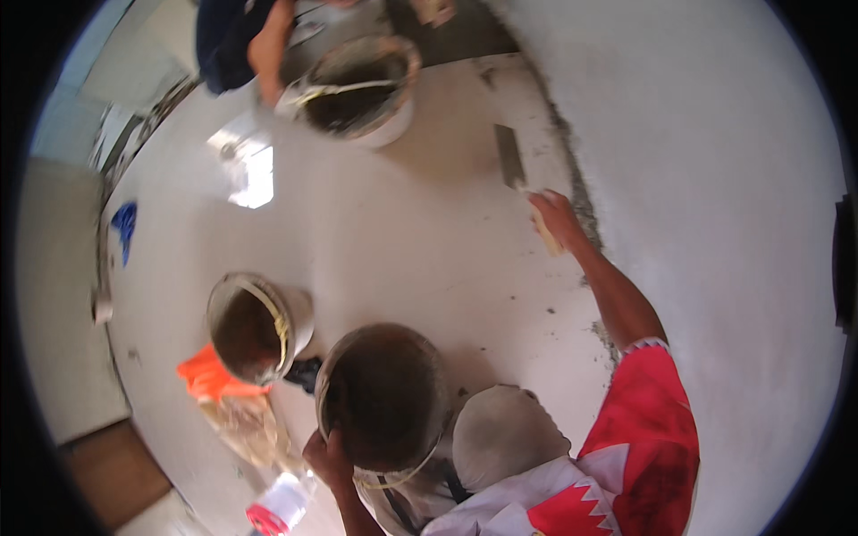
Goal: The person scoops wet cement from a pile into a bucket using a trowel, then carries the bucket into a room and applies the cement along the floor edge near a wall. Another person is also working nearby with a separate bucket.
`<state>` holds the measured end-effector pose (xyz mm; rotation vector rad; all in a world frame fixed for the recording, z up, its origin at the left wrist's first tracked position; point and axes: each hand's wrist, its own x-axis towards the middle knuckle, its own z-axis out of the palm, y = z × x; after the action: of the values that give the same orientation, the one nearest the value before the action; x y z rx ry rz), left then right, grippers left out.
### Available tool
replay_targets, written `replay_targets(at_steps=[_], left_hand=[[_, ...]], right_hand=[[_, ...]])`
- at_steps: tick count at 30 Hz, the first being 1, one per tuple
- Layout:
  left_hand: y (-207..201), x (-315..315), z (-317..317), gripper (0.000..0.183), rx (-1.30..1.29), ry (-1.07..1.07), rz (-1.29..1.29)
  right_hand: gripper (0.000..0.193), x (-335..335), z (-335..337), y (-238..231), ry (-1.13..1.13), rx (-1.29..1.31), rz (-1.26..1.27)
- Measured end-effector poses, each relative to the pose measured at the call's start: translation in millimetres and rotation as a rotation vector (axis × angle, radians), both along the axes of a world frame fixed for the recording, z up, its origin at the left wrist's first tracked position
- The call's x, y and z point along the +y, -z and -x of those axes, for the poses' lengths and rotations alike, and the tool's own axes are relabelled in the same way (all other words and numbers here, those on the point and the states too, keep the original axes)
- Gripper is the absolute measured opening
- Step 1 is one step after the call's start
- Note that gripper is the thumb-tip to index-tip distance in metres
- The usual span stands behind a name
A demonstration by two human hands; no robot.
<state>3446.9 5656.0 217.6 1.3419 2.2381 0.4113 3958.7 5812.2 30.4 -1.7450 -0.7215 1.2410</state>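
Observation:
My right hand (556, 221) is closed round the pale wooden handle of a trowel (509, 156). Its flat grey blade points away from me, over the floor close to the foot of the wall. With my left hand (331, 457) I grip the rim of a mortar-stained bucket (435, 357) in front of me. That bucket is tipped, its dark inside showing, and a yellowish rope handle (402, 480) hangs at its near side. How much it contains is too dark to tell. My bent knee (509, 433) is just right of the bucket.
A second bucket (301, 317) lies tilted at left, beside orange cloth (210, 375) and a clear plastic bag (250, 433). A co-worker's arm (270, 49) reaches to a large bucket (393, 129) at the far side. Rough mortar (581, 192) lines the white wall (706, 179). Blue plastic (125, 228) lies far left.

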Motion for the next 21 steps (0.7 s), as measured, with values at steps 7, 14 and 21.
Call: replay_targets(at_steps=[7, 14, 21], left_hand=[[0, 2, 3, 0.033, -0.075, -0.182, 0.123], [2, 2, -10, 0.037, -0.074, -0.161, 0.047], [9, -5, -19, 0.043, -0.025, -0.146, -0.026]], right_hand=[[0.027, -115, 117, -51, -0.75, -0.232, -0.083], [0.031, -93, 214, -80, -1.39, -0.482, -0.145], [0.024, -90, 277, -77, -1.668, -0.429, -0.169]])
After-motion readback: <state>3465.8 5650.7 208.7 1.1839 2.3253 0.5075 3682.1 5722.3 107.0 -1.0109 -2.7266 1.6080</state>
